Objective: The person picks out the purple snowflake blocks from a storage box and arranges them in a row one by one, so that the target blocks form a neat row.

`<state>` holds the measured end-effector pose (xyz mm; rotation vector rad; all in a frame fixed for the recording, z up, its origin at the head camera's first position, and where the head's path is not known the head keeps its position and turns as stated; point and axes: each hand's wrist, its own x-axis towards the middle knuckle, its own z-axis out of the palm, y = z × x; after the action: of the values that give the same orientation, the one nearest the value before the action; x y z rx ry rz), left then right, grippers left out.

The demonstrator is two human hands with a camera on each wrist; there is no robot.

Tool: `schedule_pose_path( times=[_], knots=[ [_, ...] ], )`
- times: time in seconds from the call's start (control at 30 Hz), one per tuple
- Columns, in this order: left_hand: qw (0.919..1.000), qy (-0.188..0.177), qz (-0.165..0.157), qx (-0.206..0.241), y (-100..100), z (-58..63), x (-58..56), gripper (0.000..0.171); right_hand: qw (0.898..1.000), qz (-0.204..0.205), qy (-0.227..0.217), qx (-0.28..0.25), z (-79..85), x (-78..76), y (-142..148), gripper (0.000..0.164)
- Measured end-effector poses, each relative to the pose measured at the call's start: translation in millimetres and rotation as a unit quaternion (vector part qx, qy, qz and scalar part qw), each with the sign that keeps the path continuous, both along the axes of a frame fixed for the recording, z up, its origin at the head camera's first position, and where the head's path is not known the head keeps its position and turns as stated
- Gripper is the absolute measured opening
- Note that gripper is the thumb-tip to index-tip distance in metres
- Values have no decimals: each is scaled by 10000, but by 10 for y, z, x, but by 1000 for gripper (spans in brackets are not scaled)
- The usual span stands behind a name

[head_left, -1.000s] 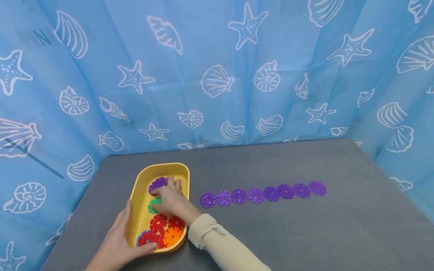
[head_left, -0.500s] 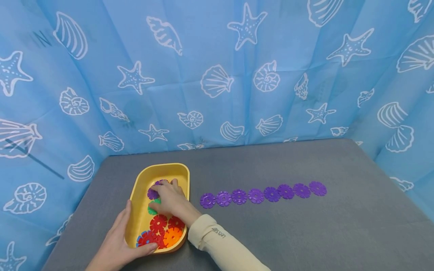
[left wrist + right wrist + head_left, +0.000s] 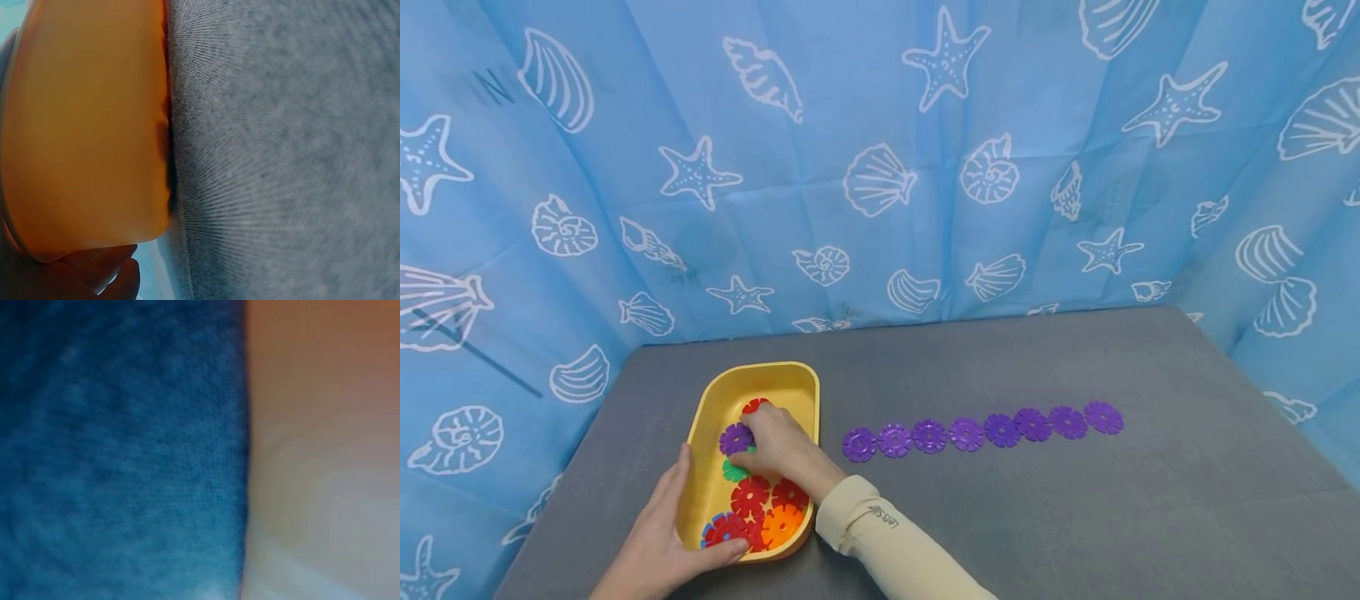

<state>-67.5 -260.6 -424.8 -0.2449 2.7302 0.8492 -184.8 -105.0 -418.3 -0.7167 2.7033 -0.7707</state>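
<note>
A yellow tray [image 3: 700, 408] holds several toothed plastic discs. My left hand [image 3: 658, 529] grips its near left side, fingers along the outer wall and thumb over the near rim. In the left wrist view, fingers [image 3: 119, 275] bend around the tray's end. My right hand [image 3: 782, 442] reaches inside, index finger and thumb apart beside a purple disc [image 3: 736, 438]. The thumb lies over a green disc [image 3: 735, 472]; the other fingertips are hidden. A red disc [image 3: 755, 406] shows beyond the hand. Red discs [image 3: 750, 497] and an orange disc [image 3: 782, 525] lie at the near end.
Several purple discs [image 3: 966, 433] form a row on the grey table [image 3: 1000, 517], right of the tray. A blue curtain [image 3: 880, 242] with shell prints hangs behind and around the table. The right wrist view shows only blurred blue cloth and a pale surface.
The purple disc by my right fingers has shifted left and nearer, and a red disc has come into sight beyond them. The green disc has slid slightly left. My left hand stays put.
</note>
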Motion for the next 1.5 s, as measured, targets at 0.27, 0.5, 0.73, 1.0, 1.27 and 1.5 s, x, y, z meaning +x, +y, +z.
schedule_pose_path(
  times=[0.27,0.5,0.73,1.0,1.27,1.5],
  knots=[
    [10000,-79,2,26,-8,-5,-6,139,10000,-25,-59,24,2,33,3,39],
    [9999,-95,25,-70,-5,-24,3,141,10000,-44,-29,62,-1,58,5,37],
    [9999,-105,17,-77,-10,-25,2,143,9960,370,-593,-558,15,37,7,38],
    [9999,-88,-13,-106,-4,-26,10,141,9907,855,-812,-674,25,43,18,44],
    [9999,-80,-43,-57,-6,-6,-5,139,9864,1322,-686,-688,33,1,31,49],
    [10000,-92,-14,34,-5,-2,-6,139,9848,920,-950,-1122,44,24,42,49]
  ],
)
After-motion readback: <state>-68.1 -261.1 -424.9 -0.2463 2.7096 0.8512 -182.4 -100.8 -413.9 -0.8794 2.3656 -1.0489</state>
